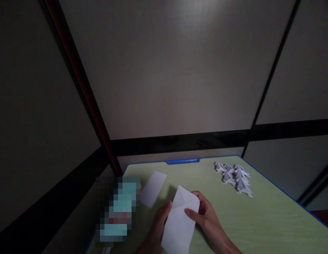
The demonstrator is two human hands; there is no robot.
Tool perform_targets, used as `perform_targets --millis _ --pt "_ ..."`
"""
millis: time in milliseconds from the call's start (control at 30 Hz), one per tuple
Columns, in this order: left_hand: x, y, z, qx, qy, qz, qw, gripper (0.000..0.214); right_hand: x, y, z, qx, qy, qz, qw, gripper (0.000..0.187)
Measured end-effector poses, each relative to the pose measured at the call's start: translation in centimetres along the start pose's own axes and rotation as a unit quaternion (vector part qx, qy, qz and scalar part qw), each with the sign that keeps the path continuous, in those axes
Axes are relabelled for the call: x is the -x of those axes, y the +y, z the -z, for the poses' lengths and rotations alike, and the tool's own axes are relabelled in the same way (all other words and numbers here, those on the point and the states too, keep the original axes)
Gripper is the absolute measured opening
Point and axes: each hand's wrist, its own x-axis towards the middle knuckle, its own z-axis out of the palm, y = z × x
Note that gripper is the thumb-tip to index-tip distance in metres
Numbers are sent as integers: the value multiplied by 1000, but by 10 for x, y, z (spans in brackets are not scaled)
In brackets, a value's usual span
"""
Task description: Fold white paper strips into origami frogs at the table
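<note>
Between my hands is a white sheet of paper [179, 222], tilted up off the table, with crease lines near its top end. My left hand [160, 220] grips its left edge, the thumb along the side. On the right edge, my right hand [203, 211] holds it with the thumb pressed on the front face and the fingers behind. Another white paper rectangle [153, 188] lies flat on the table just beyond my left hand. Several folded white paper figures [234, 176] are grouped at the far right of the table.
The light green table [272, 215] has a blue rim and a blue strip [183, 161] at its far edge. A blurred-out, pale teal object [121, 208] stands at the left edge. Behind the table rise large panels [177, 77] with dark bands.
</note>
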Motion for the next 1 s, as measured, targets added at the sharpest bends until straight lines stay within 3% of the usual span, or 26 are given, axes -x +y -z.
perform_targets --millis 67,233,333,400,467,633,733,867,1000 --pt "-1 -3 2 -56 13 -50 997 30 1 -1 -2 15 0 4 1000 29" --pt "-3 -6 6 -151 -21 -125 980 18 1 -3 -4 27 14 3 1000 35" --pt "-3 -2 8 -191 29 -167 967 19 -2 -3 -3 55 62 23 996 36" --pt "-3 2 9 -218 71 -200 952 19 -3 -4 -3 105 119 69 985 29" --pt "-2 5 10 -239 95 -222 941 20 -1 -4 -4 162 135 95 973 23" --pt "-1 4 12 -259 69 -234 934 23 8 -2 -11 228 -26 63 971 14" --pt "2 4 9 -259 36 -231 937 30 11 0 -12 195 -74 53 977 18" --pt "6 6 4 -301 -45 -275 912 28 13 3 -10 165 -79 31 983 27" --pt "6 5 3 -350 -60 -341 870 18 17 3 -11 177 -27 -31 983 31"
